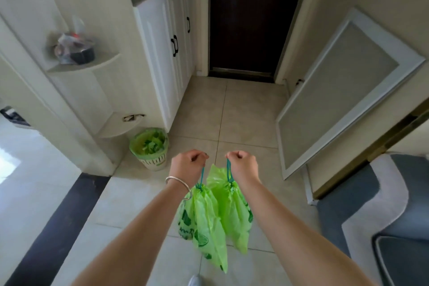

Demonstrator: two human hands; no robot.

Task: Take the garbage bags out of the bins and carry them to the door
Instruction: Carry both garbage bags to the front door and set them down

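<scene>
Two green garbage bags hang side by side in front of me above the tiled floor. My left hand (189, 163), with a silver bangle at the wrist, grips the blue drawstring of the left bag (204, 223). My right hand (242, 163) grips the drawstring of the right bag (232, 211). Both bags are drawn closed at the top. A dark brown door (250, 21) stands closed straight ahead at the end of the hallway. A small white bin (149, 148) with a green liner sits on the floor to the left, against the cabinet.
White cupboards (167, 53) line the left wall, with corner shelves holding a bagged bundle (74, 49). A white-framed glass door (336, 90) stands open on the right. A grey mat (376, 204) lies at lower right. A dark floor strip (58, 227) crosses the lower left.
</scene>
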